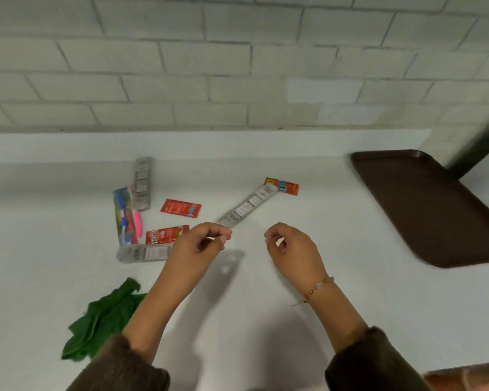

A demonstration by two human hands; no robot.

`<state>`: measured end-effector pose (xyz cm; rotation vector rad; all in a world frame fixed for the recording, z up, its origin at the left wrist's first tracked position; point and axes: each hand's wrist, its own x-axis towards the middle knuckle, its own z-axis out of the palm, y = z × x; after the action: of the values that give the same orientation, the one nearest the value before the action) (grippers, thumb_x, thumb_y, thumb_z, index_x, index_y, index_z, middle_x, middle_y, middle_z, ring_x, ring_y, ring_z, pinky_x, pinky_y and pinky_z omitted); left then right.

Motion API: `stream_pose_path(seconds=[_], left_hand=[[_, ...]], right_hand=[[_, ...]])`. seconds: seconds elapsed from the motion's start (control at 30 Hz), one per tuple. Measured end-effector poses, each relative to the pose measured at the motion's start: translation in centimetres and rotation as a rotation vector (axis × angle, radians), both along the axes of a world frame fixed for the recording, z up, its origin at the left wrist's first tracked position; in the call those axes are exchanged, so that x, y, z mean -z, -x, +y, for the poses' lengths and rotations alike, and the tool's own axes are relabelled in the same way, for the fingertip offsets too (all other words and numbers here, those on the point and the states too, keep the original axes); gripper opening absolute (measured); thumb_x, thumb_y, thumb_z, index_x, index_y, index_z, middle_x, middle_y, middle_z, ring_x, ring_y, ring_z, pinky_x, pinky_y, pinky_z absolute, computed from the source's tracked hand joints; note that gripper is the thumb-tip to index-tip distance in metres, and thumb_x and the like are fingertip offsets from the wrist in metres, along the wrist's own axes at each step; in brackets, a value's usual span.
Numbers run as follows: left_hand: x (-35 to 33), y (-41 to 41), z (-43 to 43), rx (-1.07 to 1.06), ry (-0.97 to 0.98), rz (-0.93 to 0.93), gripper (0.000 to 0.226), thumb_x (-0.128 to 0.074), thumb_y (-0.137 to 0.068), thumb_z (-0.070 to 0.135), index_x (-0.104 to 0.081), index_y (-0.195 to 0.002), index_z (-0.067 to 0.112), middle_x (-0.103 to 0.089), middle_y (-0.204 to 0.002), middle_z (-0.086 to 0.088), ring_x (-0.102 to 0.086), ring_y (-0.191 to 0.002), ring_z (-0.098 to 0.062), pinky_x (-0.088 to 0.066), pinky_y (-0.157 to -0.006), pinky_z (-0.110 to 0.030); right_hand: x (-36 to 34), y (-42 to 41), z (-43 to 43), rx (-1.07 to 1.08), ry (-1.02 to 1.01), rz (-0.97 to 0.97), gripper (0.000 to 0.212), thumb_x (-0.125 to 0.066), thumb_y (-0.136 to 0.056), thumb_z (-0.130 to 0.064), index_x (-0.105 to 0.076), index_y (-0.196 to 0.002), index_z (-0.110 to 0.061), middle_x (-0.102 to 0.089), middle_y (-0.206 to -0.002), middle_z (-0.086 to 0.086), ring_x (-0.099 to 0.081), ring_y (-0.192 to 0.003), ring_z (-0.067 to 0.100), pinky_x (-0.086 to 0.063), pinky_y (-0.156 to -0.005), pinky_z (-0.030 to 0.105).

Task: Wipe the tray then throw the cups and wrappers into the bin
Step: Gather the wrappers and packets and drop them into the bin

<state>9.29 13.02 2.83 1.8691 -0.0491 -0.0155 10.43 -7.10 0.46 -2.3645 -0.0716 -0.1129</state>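
My left hand (201, 245) pinches the near end of a long silver wrapper (250, 204) that lies slanted on the white counter (308, 306). My right hand (292, 249) hovers beside it with curled fingers, and I see nothing in it. Three red sauce packets (181, 208) (167, 235) (283, 186) lie around. Two more silver wrappers (141, 183) (144, 253) and a colourful wrapper (123, 215) with a pink piece (138, 224) lie to the left. The brown tray (435, 210) sits at the right, bare.
A crumpled green cloth (105, 317) lies at the near left of the counter. A pale brick wall (237, 66) runs along the back. A dark post (480, 145) stands behind the tray. Something orange (463, 379) shows at the bottom right corner.
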Motion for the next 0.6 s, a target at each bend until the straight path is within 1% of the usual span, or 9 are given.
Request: stream_pose_path(seconds=[0.07, 0.13, 0.2, 0.3, 0.37, 0.47, 0.5, 0.53, 0.6], left_hand=[[0.4, 0.0, 2.6, -0.031, 0.002, 0.000, 0.023, -0.059, -0.088, 0.010, -0.067, -0.086, 0.031, -0.069, -0.088, 0.020, -0.065, -0.077, 0.002, -0.049, -0.070, -0.008], [1.1, -0.1, 5.1, -0.079, 0.005, 0.021, 0.023, -0.060, -0.088, 0.013, -0.067, -0.086, 0.035, -0.067, -0.089, 0.026, -0.065, -0.082, 0.003, -0.049, -0.072, -0.010], [1.9, -0.3, 6.8, -0.129, 0.008, 0.042, 0.022, -0.061, -0.087, 0.015, -0.066, -0.086, 0.037, -0.066, -0.091, 0.024, -0.063, -0.085, 0.005, -0.047, -0.075, -0.011], [3.0, -0.3, 8.7, -0.124, -0.009, 0.072, 0.021, -0.062, -0.087, 0.017, -0.065, -0.085, 0.038, -0.065, -0.094, 0.022, -0.062, -0.085, 0.006, -0.046, -0.069, -0.008], [3.8, -0.5, 10.0, -0.085, -0.076, 0.117, 0.020, -0.062, -0.087, 0.020, -0.063, -0.085, 0.040, -0.064, -0.096, 0.021, -0.061, -0.087, 0.002, -0.046, -0.070, -0.009], [5.2, -1.2, 11.6, -0.069, -0.245, 0.163, 0.027, -0.064, -0.085, 0.017, -0.057, -0.085, 0.043, -0.059, -0.101, 0.018, -0.056, -0.094, -0.002, -0.045, -0.083, -0.016], [5.8, -1.4, 11.9, -0.070, -0.300, 0.164, 0.029, -0.064, -0.084, 0.015, -0.057, -0.087, 0.042, -0.057, -0.104, 0.017, -0.054, -0.097, -0.003, -0.043, -0.085, -0.018], [6.4, -1.7, 12.0, -0.067, -0.347, 0.162, 0.029, -0.065, -0.083, 0.012, -0.058, -0.090, 0.039, -0.056, -0.107, 0.014, -0.051, -0.099, -0.004, -0.041, -0.086, -0.018], [7.5, -2.3, 11.8, -0.056, -0.447, 0.146, 0.030, -0.064, -0.081, 0.008, -0.061, -0.099, 0.033, -0.057, -0.113, 0.010, -0.053, -0.103, -0.008, -0.042, -0.090, -0.021]], right_hand=[[0.6, -1.1, 1.9, -0.050, 0.082, 0.034, 0.016, -0.055, -0.089, -0.015, -0.063, -0.102, -0.020, -0.065, -0.103, -0.005, -0.053, -0.070, 0.006, -0.046, -0.079, 0.023], [1.2, -2.8, 3.7, -0.091, 0.196, 0.068, 0.023, -0.052, -0.090, -0.013, -0.061, -0.110, -0.019, -0.061, -0.116, -0.001, -0.057, -0.092, 0.016, -0.047, -0.087, 0.030], [2.0, -4.9, 4.7, -0.127, 0.316, 0.099, 0.034, -0.049, -0.088, -0.006, -0.056, -0.120, -0.018, -0.053, -0.130, 0.000, -0.051, -0.108, 0.023, -0.045, -0.091, 0.035], [3.1, -8.3, 5.9, -0.164, 0.483, 0.153, 0.056, -0.046, -0.082, 0.004, -0.045, -0.133, -0.019, -0.034, -0.148, 0.000, -0.038, -0.123, 0.028, -0.041, -0.097, 0.039], [3.7, -10.5, 6.9, -0.191, 0.590, 0.174, 0.069, -0.047, -0.080, 0.008, -0.035, -0.141, -0.022, -0.021, -0.155, -0.002, -0.027, -0.135, 0.029, -0.034, -0.106, 0.044], [4.6, -13.1, 8.1, -0.230, 0.743, 0.231, 0.081, -0.049, -0.081, 0.008, -0.018, -0.148, -0.024, -0.006, -0.159, -0.004, -0.009, -0.145, 0.029, -0.011, -0.117, 0.051], [4.9, -13.6, 8.3, -0.245, 0.808, 0.251, 0.079, -0.049, -0.083, 0.006, -0.016, -0.148, -0.024, -0.007, -0.159, -0.003, -0.007, -0.145, 0.029, -0.004, -0.116, 0.053], [5.2, -13.8, 8.5, -0.260, 0.866, 0.266, 0.073, -0.049, -0.085, 0.002, -0.021, -0.147, -0.023, -0.013, -0.158, -0.001, -0.007, -0.145, 0.029, 0.000, -0.115, 0.055], [5.5, -13.6, 8.4, -0.253, 0.902, 0.265, 0.056, -0.049, -0.084, -0.001, -0.039, -0.135, -0.021, -0.036, -0.146, 0.003, -0.018, -0.142, 0.029, 0.005, -0.113, 0.061]])
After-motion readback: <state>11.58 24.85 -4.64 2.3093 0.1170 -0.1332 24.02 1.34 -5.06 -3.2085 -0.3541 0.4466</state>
